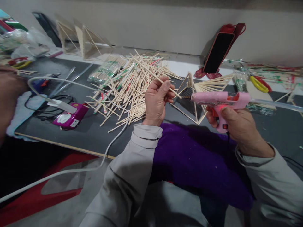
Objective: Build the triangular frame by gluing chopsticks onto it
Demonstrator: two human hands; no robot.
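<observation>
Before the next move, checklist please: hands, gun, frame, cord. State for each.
1. Stick gripped in left hand: ok, pinched between thumb and fingers.
2. Glue gun gripped in right hand: ok, held by the handle, nozzle towards the stick.
3. Clear glue rod in the gun: ok, its tail sticks out of the back.
4. Gun hot: cannot tell, heat doesn't show.
5. Joints of the wooden frame sound: cannot tell, partly hidden and too small.
6. White cord well clear of the left sleeve: not ok, drapes over the table edge close by.
</observation>
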